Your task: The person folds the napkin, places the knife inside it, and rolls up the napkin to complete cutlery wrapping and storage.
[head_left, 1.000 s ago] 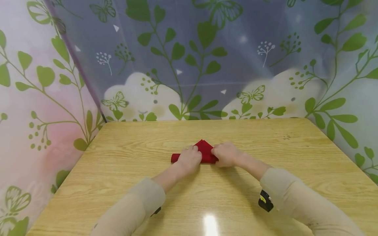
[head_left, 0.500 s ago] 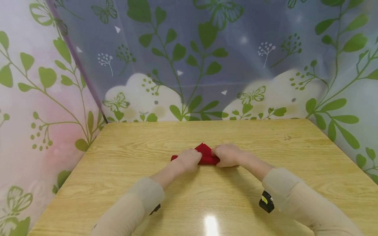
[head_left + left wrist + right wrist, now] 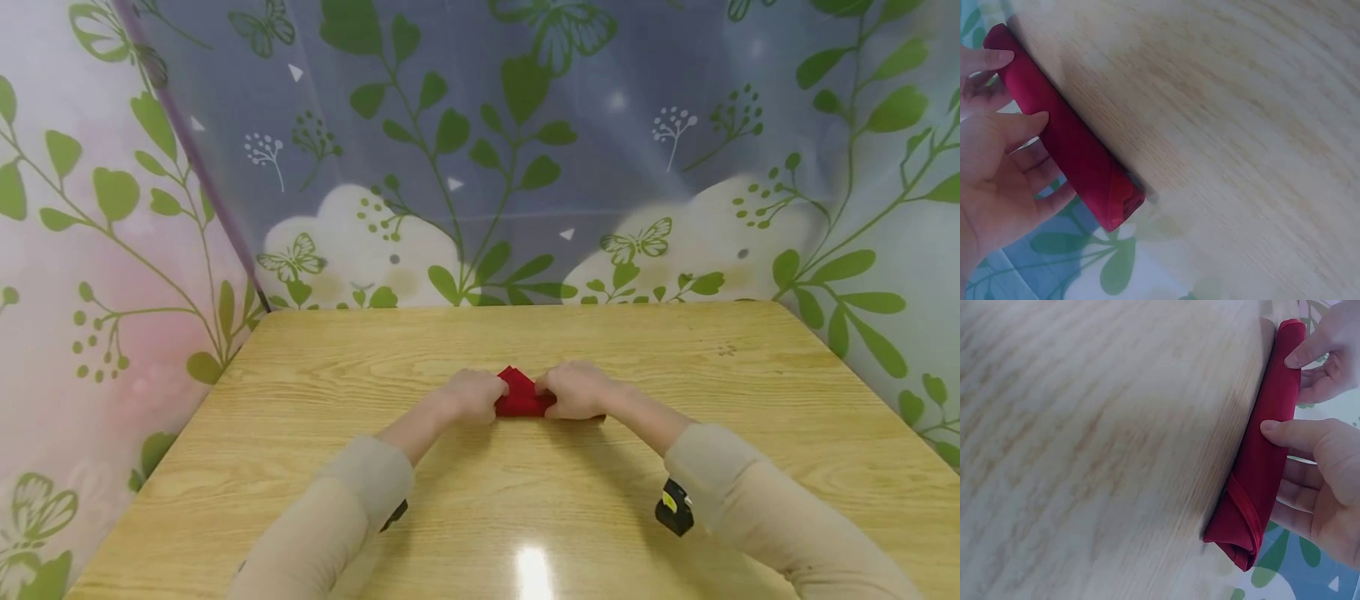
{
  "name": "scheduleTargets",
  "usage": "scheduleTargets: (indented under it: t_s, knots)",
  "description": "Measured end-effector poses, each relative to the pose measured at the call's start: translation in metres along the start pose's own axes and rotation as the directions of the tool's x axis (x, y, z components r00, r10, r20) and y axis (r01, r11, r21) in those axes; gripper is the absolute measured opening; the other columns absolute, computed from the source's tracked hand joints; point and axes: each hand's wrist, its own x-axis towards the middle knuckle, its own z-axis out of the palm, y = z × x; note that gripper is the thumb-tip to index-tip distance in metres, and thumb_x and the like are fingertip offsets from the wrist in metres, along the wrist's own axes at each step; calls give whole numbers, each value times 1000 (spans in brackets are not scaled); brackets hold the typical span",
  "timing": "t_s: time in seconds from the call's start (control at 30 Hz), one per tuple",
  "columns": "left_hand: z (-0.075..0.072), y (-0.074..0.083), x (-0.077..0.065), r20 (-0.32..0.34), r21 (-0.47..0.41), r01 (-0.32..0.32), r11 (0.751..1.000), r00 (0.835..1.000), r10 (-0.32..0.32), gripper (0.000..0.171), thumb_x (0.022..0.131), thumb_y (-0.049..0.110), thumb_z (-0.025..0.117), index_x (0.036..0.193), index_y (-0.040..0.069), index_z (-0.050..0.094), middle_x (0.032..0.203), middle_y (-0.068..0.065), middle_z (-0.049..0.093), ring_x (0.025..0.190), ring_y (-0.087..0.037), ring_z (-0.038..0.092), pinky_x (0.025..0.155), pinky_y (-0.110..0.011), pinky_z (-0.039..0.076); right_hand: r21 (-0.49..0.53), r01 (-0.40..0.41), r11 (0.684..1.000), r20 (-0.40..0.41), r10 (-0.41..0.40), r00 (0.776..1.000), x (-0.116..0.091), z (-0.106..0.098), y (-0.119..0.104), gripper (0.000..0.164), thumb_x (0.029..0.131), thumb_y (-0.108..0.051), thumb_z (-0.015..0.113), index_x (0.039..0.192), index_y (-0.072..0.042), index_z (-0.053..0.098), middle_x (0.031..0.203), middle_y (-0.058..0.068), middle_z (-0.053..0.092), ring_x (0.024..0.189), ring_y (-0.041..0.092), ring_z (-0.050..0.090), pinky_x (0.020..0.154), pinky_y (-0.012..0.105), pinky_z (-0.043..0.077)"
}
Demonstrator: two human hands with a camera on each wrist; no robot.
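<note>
A red cloth (image 3: 520,403), rolled into a tube with a pointed flap at its far side, lies across the wooden table. My left hand (image 3: 476,395) holds the left part of the roll, and my right hand (image 3: 576,390) holds the right part. In the left wrist view, the thumb lies on the near face of the cloth roll (image 3: 1075,144) while the left hand's fingers (image 3: 1054,201) reach behind it. The right wrist view shows the same grip, with the right thumb on the roll (image 3: 1266,437) and layered folds at its end.
The wooden table (image 3: 315,467) extends around the hands on every side. Behind it hangs a patterned backdrop (image 3: 480,150) with leaves and butterflies, which continues along the left and right sides.
The left hand has shifted slightly left, covering the roll's left end that showed earlier. The cloth's pointed flap stands out less beyond the roll. The right hand stays nearly in place.
</note>
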Motion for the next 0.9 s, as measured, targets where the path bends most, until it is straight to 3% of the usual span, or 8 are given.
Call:
scheduleTargets:
  t_s: [0.17,0.43,0.57,0.73,0.9]
  knots:
    - [2,1,-4,-35,10,6,1000,999,-5,9,82,3,57,81,12,55,73,2,54,68,-14,48,65,-29,41,31,-3,1000,44,1,999,0,-3,1,23,76,-17,73,97,-8,68,87,-2,66,78,16,61,69,34,48]
    - [10,3,-7,-125,142,-7,990,992,25,6,78,8,64,80,10,59,80,-4,58,79,-20,57,70,-33,47,60,1,998,83,-6,996,1,-4,2,28,77,-17,71,102,-6,68,95,2,67,86,20,62,75,37,48]
    - [10,2,-6,-118,116,-31,993,992,44,9,76,5,64,78,10,57,78,-2,59,73,-16,55,66,-29,46,79,-4,997,109,-4,994,2,-6,3,28,78,-16,70,103,-5,67,97,3,66,88,20,61,77,37,48]
    - [5,-2,-5,-56,31,-50,998,997,52,13,75,-1,59,75,11,56,74,2,57,67,-11,46,63,-26,41,149,-19,989,146,-3,989,3,-5,4,27,79,-14,67,104,-3,67,98,4,65,91,21,60,82,37,47]
    - [0,-7,-3,-6,-62,-41,997,999,40,20,78,-2,55,90,9,67,86,2,62,78,-10,50,72,-27,43,147,-22,989,90,9,996,0,-2,2,24,77,-15,70,99,-6,62,87,0,61,77,16,57,72,34,47]
